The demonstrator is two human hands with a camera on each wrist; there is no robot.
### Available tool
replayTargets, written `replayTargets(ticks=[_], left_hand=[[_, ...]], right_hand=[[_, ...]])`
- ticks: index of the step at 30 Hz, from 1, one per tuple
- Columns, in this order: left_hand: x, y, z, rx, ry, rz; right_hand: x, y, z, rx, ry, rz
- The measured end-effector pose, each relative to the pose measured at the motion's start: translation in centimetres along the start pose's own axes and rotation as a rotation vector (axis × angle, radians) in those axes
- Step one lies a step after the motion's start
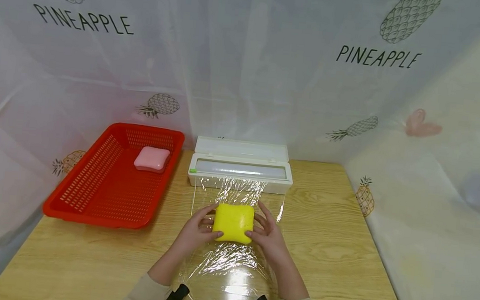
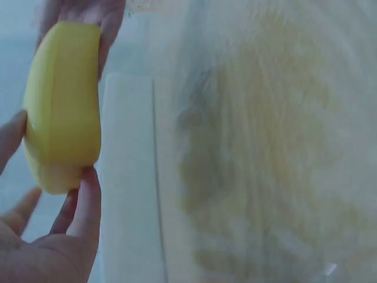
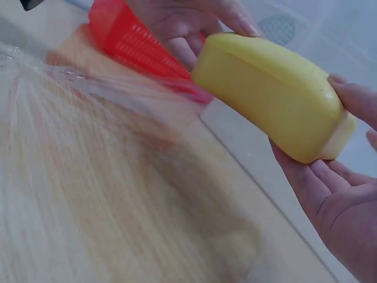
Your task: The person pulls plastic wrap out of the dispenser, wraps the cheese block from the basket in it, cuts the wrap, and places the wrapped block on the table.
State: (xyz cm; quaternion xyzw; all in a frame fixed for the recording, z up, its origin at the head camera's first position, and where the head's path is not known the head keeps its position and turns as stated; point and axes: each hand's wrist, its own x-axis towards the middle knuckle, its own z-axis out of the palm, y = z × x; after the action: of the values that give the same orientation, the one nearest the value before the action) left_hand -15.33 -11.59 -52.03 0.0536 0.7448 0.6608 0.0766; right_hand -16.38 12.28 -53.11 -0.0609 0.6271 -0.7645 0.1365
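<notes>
Yellow block (image 1: 233, 223), broad face up, long axis running side to side — and I've got it, left hand (image 1: 196, 226) and right hand (image 1: 269, 234) gripping its 2 ends, above clear film (image 1: 230, 261).

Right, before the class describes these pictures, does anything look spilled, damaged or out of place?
Nothing looks spilled or broken. Only the clear film stands out mildly: it is wrinkled rather than smooth as it runs from the white dispenser beneath the raised yellow block.
</notes>
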Motion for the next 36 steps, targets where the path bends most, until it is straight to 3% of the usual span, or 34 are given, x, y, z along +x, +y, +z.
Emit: replayTargets(ticks=[6,9,17,29,36], left_hand=[[-0.9,-0.8,1.0,-0.030,0.025,-0.062],[-1.2,-1.2,1.3,-0.020,0.025,-0.062],[-1.4,-2.0,1.8,0.001,0.043,-0.084],[-2.0,-1.8,2.4,0.030,0.040,-0.097],[-2.2,-2.0,2.5,-0.005,0.044,-0.126]], right_hand=[[-0.5,1.2,-0.7,-0.084,-0.032,0.018],[-0.9,1.6,-1.0,-0.123,-0.035,0.031],[-1.0,2.4,-1.4,-0.187,0.036,0.050],[-1.6,2.8,-1.8,-0.163,0.031,0.046],[-1.5,3.4,-1.9,-0.134,0.007,0.046]])
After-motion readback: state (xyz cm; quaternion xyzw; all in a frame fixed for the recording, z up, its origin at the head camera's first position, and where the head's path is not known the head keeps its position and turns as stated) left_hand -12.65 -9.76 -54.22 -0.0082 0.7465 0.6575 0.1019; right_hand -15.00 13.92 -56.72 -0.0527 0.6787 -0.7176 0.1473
